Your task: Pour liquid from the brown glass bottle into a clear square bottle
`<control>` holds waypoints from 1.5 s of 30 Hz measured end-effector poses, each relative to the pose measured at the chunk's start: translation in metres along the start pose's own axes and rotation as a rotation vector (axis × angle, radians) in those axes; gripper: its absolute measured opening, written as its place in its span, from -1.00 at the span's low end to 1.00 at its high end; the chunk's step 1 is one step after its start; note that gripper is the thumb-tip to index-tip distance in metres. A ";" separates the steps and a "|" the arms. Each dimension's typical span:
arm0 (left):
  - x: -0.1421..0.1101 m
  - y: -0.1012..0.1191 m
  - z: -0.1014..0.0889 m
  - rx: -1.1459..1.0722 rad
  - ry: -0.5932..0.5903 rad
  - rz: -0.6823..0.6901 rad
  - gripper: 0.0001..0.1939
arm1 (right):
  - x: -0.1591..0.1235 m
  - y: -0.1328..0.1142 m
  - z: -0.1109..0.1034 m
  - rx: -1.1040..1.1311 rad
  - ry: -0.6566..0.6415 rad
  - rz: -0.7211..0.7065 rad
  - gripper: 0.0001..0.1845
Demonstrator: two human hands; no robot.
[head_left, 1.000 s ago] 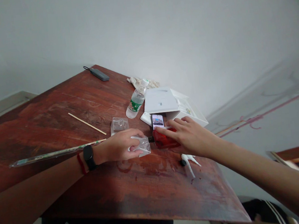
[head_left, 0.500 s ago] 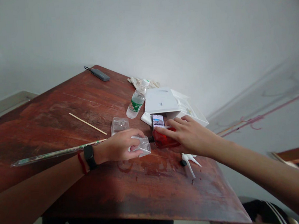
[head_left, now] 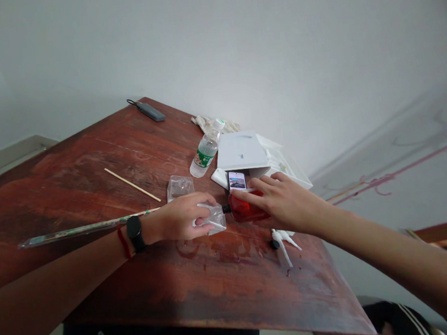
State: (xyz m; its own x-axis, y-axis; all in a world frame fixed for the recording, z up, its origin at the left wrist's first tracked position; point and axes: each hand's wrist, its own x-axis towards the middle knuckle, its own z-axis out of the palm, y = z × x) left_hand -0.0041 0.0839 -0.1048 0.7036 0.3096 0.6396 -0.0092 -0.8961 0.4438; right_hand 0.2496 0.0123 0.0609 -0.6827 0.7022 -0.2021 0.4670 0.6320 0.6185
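Observation:
My left hand (head_left: 181, 219), with a black watch and a red cord on its wrist, grips a small clear plastic pouch (head_left: 213, 218) on the wooden table (head_left: 89, 170). My right hand (head_left: 284, 201) presses down on a red bottle (head_left: 243, 211) lying on its side, its dark neck pointed at the pouch. Both hands are closed on what they hold. A white pump nozzle (head_left: 283, 242) lies on the table just below my right hand.
A phone (head_left: 236, 180) with a lit screen lies behind the bottle, beside an open white box (head_left: 253, 151). A water bottle (head_left: 205, 151), a clear plastic tray (head_left: 179, 186), a wooden stick (head_left: 132, 184), a long wrapped stick (head_left: 79, 230), a grey device (head_left: 150, 111) and a cloth (head_left: 209, 122) are about.

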 end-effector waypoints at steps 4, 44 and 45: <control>0.000 0.000 -0.001 -0.004 -0.012 -0.006 -0.80 | 0.001 0.000 0.000 0.005 0.003 -0.004 -0.23; 0.001 -0.001 -0.002 0.021 -0.026 -0.019 -0.68 | 0.013 -0.002 -0.014 -0.033 -0.041 0.001 -0.26; 0.001 -0.001 -0.003 0.020 -0.026 -0.017 -0.69 | 0.014 -0.002 -0.015 -0.037 -0.039 0.001 -0.25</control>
State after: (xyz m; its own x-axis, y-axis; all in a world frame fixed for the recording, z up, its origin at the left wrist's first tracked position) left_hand -0.0051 0.0863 -0.1025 0.7220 0.3166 0.6152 0.0167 -0.8969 0.4420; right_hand 0.2313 0.0161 0.0682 -0.6597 0.7153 -0.2305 0.4459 0.6194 0.6461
